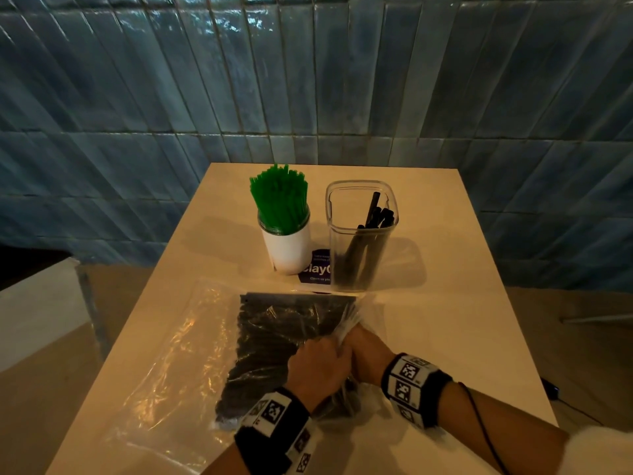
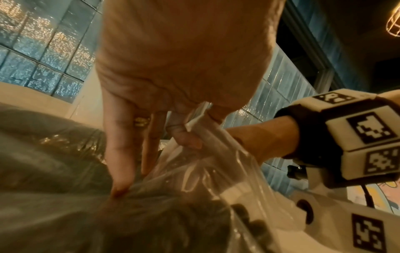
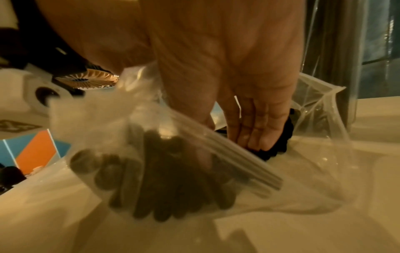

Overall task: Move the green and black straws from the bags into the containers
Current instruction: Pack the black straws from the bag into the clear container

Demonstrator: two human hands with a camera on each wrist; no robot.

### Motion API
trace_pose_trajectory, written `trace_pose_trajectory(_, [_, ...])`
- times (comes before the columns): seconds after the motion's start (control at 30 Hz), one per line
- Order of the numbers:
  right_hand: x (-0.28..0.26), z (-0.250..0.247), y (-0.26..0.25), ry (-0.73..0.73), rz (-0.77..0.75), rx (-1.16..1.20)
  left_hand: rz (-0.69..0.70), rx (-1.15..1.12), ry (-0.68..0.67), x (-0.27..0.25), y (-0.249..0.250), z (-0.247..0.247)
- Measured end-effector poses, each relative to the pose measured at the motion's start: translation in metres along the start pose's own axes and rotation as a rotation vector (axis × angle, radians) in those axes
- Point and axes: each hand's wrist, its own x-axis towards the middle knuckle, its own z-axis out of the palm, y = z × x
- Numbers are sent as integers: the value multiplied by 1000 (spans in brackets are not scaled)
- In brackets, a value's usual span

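Up close, the left hand (image 1: pixel 317 370) is seen pinching the zip edge of the clear bag (image 1: pixel 191 337) between thumb and forefinger; in the left wrist view the white zip strip (image 2: pixel 198 116) runs through that pinch, while the remaining fingers (image 2: pixel 118 154) reach down and press the plastic over the straws. The right hand (image 1: pixel 368 349) is pushed into the bag's mouth — its fingers (image 3: pixel 257 130) are held straight and close together, laid on a dark bundle of black straws (image 3: pixel 279 145); whether the thumb closes round the bundle cannot be told. The two hands touch one another at the bag's opening, at about 5 o'clock on the table (image 1: pixel 462 303).

From that grip the black straws in the bag (image 1: pixel 270 341) are spread toward 10 o'clock, lying flat under the plastic, their round ends showing through it in the right wrist view. A slack, see-through part of the bag is spread further out toward 9 o'clock.

Beyond the bag, at 12 o'clock from the hands, a square clear container (image 1: pixel 359 234) is stood upright with a few black straws leaning inside. Just beside it, toward 11 o'clock, a white cup (image 1: pixel 287 248) is packed with green straws (image 1: pixel 281 197) — upright, fanning above the rim. A purple card (image 1: pixel 317 272) lies between and under the two.
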Motion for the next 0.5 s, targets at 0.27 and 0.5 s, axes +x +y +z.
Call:
trace_pose_trajectory(0.27, [5,3,5,-21,39,3,30,24,12,0,0,-2])
trace_pose_trajectory(0.5, [8,11,10,83,-9,78,43,37,-4,0,2,-2])
